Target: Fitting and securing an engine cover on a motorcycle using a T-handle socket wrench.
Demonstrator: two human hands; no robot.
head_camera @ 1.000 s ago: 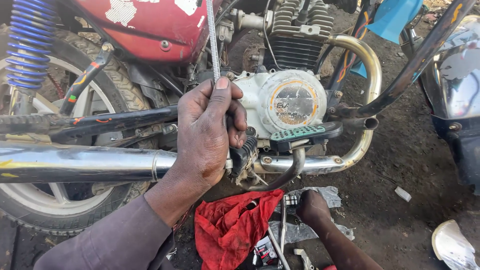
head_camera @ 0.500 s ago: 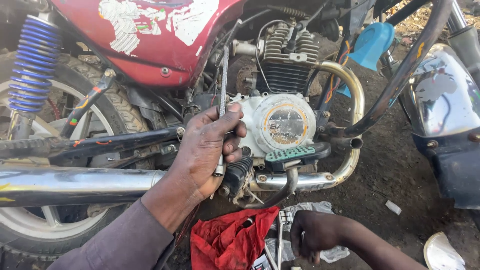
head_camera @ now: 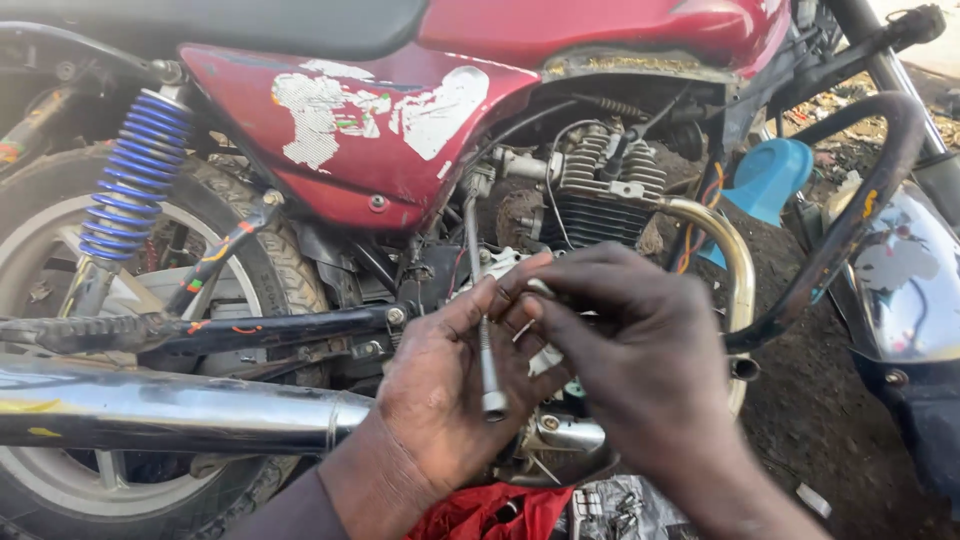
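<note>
Both my hands meet in front of the engine (head_camera: 600,195) of a red motorcycle (head_camera: 400,110). My left hand (head_camera: 445,395) holds a long thin metal rod (head_camera: 488,370) upright; its socket-like lower end hangs below my fingers. My right hand (head_camera: 630,355) comes in from the right and pinches a small metal part at the top of the rod, fingertips touching those of my left hand. The round engine cover is hidden behind my hands.
A chrome exhaust pipe (head_camera: 160,410) runs along the lower left. Behind it are the rear wheel (head_camera: 60,250) and a blue shock spring (head_camera: 135,175). A red rag (head_camera: 490,515) lies on the dirt below. A second motorcycle's fender (head_camera: 905,290) stands close on the right.
The view has risen and moved closer. My right hand came up from the ground by the rag to meet my left hand, which has lifted off the engine with the rod.
</note>
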